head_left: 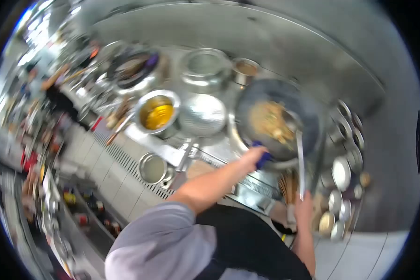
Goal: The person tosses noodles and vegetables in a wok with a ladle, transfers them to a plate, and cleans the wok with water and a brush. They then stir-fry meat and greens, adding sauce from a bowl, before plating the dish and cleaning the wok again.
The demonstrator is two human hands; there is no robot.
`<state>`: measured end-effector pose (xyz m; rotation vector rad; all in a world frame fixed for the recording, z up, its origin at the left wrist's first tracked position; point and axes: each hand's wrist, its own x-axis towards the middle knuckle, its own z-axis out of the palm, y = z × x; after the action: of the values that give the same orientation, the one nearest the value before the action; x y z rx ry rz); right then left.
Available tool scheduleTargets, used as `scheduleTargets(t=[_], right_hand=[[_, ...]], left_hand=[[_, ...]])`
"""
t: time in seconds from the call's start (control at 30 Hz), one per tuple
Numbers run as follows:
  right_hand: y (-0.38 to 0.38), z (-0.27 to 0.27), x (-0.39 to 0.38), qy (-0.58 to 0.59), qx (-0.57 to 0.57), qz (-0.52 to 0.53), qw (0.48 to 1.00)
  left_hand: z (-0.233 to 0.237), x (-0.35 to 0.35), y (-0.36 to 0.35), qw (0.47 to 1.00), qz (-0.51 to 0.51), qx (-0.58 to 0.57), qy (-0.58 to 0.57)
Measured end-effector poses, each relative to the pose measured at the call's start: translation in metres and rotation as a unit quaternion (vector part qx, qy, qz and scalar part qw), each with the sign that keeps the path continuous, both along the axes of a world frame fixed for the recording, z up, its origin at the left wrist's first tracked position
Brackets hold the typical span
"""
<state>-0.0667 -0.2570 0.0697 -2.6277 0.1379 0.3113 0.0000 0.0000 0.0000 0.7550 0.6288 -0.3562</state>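
A dark wok (310, 102) sits on the stove, with light brown food (266, 122) in its middle. At its near edge, my left hand (253, 157) is closed on the wok through a bunched purple-blue cloth (264, 158); the exact grip is hidden. My right hand (304, 207) wraps around the lower end of a long metal ladle (301, 161). The ladle's bowl rests inside the wok, at the right side of the food.
Left of the wok are a domed metal lid (202, 115), a pot of yellow liquid (158, 114) and a small pot (152, 169). Several metal containers (341, 173) line the right side. A steel wall (266, 35) rises behind. A person (60, 95) stands far left.
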Motion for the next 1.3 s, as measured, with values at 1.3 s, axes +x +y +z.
scheduleTargets(t=[1.3], right_hand=[[-0.018, 0.131, -0.008, -0.069, -0.134, 0.109, 0.983]], left_hand=[[0.043, -0.086, -0.017, 0.999, 0.033, 0.018, 0.021]])
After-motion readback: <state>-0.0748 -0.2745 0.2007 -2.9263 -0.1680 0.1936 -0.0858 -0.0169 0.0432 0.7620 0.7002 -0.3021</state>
